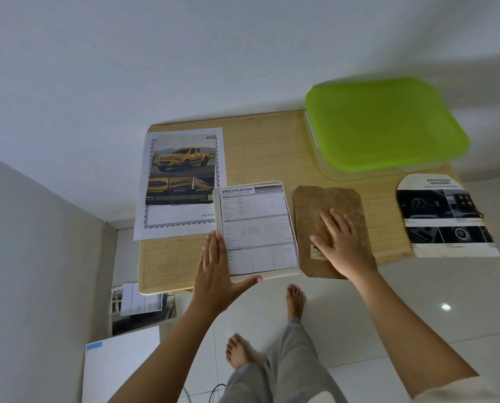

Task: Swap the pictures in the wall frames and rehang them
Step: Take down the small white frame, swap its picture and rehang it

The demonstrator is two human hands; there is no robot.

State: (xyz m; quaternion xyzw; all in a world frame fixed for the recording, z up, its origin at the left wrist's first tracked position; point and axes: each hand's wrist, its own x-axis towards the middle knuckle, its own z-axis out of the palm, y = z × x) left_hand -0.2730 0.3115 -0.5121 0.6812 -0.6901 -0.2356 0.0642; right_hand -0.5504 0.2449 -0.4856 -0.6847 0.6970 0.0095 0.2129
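Hands first, being nearest the lens. Left hand lay flat with its fingers straight along the left side of the white frame and its thumb spread under the lower rim; it gripped nothing. Right hand pressed flat, fingers spread, on the brown backing board, which lay just right of the frame; it also gripped nothing.

By size, each placed against the frame:
- Wooden counter: beneath it.
- Green-lidded box: up and to the right, well apart.
- Truck print: up and to the left, its lower right corner under the frame's corner.
- ADVANCED brochure: far right, overhanging the counter's edge.
- Specification sheet: lying in the frame, face up.

Handling (judged):
- Frame looked light and rigid with a thin rim; best taken by two opposite sides. Could not tell whether it was glazed.
- Backing board looked stiff, light and rough; lift it by an edge, then lower it square.
- Sheets were thin and floppy and would likely slide; steady them with a flat palm and lift by the corners.

Count: frames 1 (no second one in view), backing boards 1, printed sheets on the counter 3, boxes 1.
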